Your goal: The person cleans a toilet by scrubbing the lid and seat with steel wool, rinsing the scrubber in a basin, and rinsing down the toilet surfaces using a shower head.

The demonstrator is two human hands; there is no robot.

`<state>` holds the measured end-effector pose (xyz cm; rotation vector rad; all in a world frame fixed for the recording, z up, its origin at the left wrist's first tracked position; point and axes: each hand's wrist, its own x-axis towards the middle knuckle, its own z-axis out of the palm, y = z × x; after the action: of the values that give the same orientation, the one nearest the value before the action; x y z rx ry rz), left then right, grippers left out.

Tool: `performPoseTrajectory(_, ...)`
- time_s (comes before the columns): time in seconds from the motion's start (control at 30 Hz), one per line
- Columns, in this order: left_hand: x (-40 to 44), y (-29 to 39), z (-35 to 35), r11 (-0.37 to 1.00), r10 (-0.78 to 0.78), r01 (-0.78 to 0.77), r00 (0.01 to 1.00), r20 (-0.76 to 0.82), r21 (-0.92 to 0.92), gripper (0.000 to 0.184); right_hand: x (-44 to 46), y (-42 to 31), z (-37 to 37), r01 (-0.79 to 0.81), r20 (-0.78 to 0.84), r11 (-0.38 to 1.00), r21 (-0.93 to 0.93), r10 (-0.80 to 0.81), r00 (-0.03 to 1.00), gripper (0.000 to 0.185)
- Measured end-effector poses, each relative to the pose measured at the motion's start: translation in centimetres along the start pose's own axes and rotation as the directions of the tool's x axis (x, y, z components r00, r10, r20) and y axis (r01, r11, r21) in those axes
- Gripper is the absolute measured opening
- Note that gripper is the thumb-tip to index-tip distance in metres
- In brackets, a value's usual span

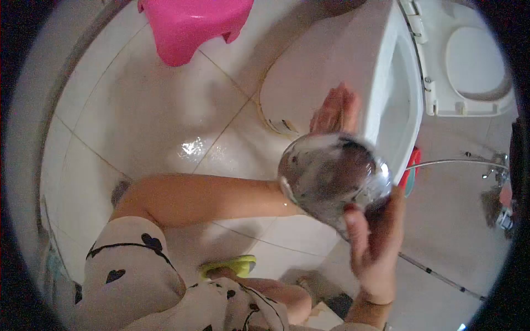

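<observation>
A shiny round metal bowl [331, 174], with pale streaks like suds on it, is held up in front of me beside the toilet. My right hand [375, 240] grips its lower right edge, thumb on the near face and the other fingers mostly hidden behind. From the left, my left arm reaches behind the bowl. Only the stretched fingers of my left hand [337, 110] show past the bowl's upper edge; its palm is hidden. Whether that hand presses on the bowl, I cannot tell.
A white toilet [326, 71] with its seat [441, 99] raised stands right of a wet tiled floor [165, 127]. A pink plastic stool [193, 22] is at the top. A yellow-green slipper [243, 265] is below; a hose [458, 163] and tap [499, 172] are right.
</observation>
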<state>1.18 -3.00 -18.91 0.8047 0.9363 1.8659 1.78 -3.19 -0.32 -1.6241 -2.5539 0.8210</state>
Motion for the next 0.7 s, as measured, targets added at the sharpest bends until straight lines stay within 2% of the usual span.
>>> performPoseTrajectory(0.13, 1.4, -0.2, -0.3, 0.997, -0.081, 0.081, 0.997, -0.012, 0.017, 0.047, 5.1, -1.2, -2.1, -0.008, 0.047, 0.994, -0.114, 0.013, 0.999, 0.042)
performPoseTrajectory(0.17, 2.5, -0.6, -0.6, 0.994, -0.104, 0.104, 0.994, -0.019, 0.019, 0.044, 6.2, -1.8, -2.8, -0.093, 0.084, 0.981, -0.169, 0.108, 0.991, 0.046)
performPoseTrajectory(0.27, 6.5, -2.3, -1.2, 0.985, -0.173, 0.173, 0.984, -0.037, 0.000, 0.034, 9.6, -2.9, -2.9, -0.173, 0.117, 0.964, -0.200, 0.199, 0.973, 0.047)
performPoseTrajectory(0.4, 12.5, -6.8, -2.8, 0.943, -0.324, 0.321, 0.946, -0.019, -0.082, 0.022, 13.0, -5.1, -2.5, -0.049, 0.150, 0.932, -0.358, 0.109, 0.983, 0.035)
performPoseTrajectory(0.5, 14.0, -9.6, -4.1, 0.891, -0.439, 0.437, 0.898, 0.009, -0.124, 0.015, 14.7, -6.5, -1.1, 0.104, 0.178, 0.864, -0.492, -0.017, 0.984, 0.035)
performPoseTrajectory(0.6, 12.7, -9.0, -3.9, 0.864, -0.492, 0.490, 0.870, 0.006, -0.116, 0.011, 17.9, -6.8, -0.1, 0.311, 0.291, 0.768, -0.560, -0.169, 0.942, 0.037)
performPoseTrajectory(0.67, 11.4, -7.6, -3.8, 0.856, -0.508, 0.505, 0.861, 0.003, -0.113, 0.013, 19.5, -6.7, 0.9, 0.379, 0.381, 0.736, -0.560, -0.177, 0.907, 0.038)
performPoseTrajectory(0.7, 10.9, -6.6, -3.7, 0.851, -0.514, 0.511, 0.858, 0.004, -0.119, 0.015, 19.6, -7.0, 1.4, 0.385, 0.429, 0.769, -0.511, -0.161, 0.889, 0.039)
